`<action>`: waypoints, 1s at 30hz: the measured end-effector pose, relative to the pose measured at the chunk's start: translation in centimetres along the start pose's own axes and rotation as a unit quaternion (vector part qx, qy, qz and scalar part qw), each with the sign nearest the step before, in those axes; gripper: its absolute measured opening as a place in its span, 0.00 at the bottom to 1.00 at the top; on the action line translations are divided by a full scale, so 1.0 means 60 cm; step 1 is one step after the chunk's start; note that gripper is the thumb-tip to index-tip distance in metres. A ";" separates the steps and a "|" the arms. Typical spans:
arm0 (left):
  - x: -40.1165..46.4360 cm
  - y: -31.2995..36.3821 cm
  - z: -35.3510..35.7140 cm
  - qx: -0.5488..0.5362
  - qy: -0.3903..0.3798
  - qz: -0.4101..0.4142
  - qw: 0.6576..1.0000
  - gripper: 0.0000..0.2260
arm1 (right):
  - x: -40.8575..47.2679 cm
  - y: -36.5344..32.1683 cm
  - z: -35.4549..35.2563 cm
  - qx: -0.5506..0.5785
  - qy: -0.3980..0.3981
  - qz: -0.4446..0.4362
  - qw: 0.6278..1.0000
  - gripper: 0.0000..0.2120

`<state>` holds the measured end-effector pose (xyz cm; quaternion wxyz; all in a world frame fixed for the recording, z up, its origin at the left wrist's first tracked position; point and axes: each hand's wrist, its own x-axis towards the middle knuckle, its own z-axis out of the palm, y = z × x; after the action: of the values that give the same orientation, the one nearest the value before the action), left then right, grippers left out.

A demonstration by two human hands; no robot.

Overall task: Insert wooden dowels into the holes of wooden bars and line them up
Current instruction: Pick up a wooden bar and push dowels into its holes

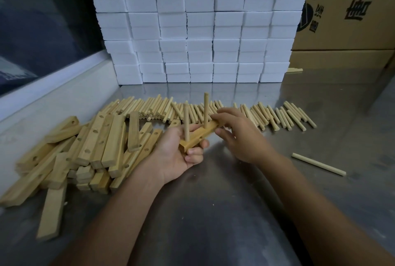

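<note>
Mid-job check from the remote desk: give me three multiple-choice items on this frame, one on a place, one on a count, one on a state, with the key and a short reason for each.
1. Where does the single loose dowel lie?
A. on the table at the right, apart from the row
B. on top of the bar pile
C. against the white blocks

2. How many dowels stand upright in the held bar?
A. none
B. two
C. four

3. What is the left hand doing?
A. lying flat on the table
B. gripping the near end of the bar
C. reaching into the bar pile

Key:
1 A: the loose dowel lies alone on the steel table, right of the hands.
2 B: two dowels rise from the held bar.
3 B: the left hand curls its fingers round the bar, while the right hand pinches the far end.
</note>
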<state>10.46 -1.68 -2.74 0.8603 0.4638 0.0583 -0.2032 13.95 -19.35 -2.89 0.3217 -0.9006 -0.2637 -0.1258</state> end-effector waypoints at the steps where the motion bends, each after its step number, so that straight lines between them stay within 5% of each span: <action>1: -0.002 0.002 -0.001 0.001 -0.001 0.001 1.000 0.12 | 0.001 0.000 -0.002 -0.003 0.009 -0.009 1.000 0.16; 13: 0.007 -0.003 -0.015 -0.096 0.016 0.110 0.989 0.45 | -0.001 0.002 -0.003 0.058 0.065 0.037 0.996 0.08; 16: 0.008 -0.009 -0.007 -0.058 0.034 0.117 0.991 0.38 | -0.002 -0.001 0.003 0.058 0.075 0.060 0.994 0.09; 21: 0.014 -0.021 0.007 -0.003 0.082 0.182 0.980 0.11 | -0.007 -0.009 0.017 0.038 0.063 0.052 0.996 0.13; 26: 0.017 -0.016 0.000 -0.016 0.111 0.196 0.974 0.10 | -0.008 -0.006 0.010 0.052 0.033 0.051 0.997 0.18; 30: 0.015 -0.012 0.002 -0.054 0.123 0.191 0.972 0.11 | -0.006 0.014 0.006 0.068 0.118 0.105 0.985 0.15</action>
<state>10.99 -2.41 -3.50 0.8935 0.4403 0.0847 0.0267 14.10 -19.79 -3.74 0.4229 -0.8781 -0.1356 -0.1782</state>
